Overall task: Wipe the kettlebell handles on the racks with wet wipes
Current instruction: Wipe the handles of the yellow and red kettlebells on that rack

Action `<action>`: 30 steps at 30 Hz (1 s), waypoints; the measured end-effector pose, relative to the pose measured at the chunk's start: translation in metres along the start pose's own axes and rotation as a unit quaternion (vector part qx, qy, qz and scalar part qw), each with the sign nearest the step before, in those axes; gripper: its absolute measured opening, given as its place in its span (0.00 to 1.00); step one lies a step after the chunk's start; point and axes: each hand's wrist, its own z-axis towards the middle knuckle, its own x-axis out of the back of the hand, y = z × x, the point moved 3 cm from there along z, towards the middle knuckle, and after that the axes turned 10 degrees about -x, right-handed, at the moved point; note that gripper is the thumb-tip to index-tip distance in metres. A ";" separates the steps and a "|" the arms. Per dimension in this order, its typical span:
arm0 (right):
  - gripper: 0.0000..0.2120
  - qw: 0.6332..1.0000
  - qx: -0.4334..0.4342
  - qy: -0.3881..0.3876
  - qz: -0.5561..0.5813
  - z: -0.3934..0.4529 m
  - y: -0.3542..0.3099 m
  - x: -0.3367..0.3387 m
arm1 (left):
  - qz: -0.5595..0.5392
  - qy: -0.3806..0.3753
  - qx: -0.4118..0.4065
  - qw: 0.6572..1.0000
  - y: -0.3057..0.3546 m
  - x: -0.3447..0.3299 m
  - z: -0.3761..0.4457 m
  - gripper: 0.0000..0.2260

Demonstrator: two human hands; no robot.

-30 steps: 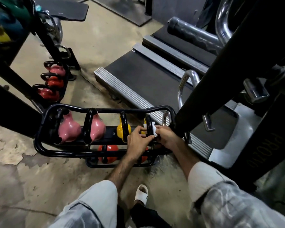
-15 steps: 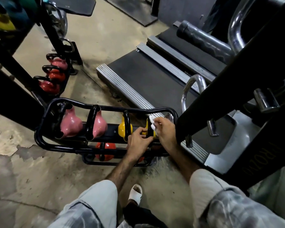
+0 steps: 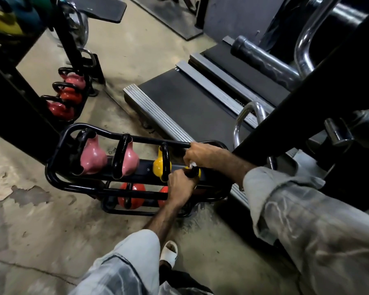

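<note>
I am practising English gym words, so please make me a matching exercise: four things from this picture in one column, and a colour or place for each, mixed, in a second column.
Things:
1. wipe
2. left hand
3. sandal
4. treadmill

Descriptions:
A. white, on the floor between the sleeves
B. black belt, beyond the rack
C. white, pinched in the right hand
D. grips the rightmost yellow kettlebell

Pairs: 1-C, 2-D, 3-A, 4-B
</note>
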 end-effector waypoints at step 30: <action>0.10 0.671 -0.357 0.288 0.584 -0.027 0.005 -0.067 | 0.064 -0.054 -0.140 0.987 0.018 0.010 0.008 0.25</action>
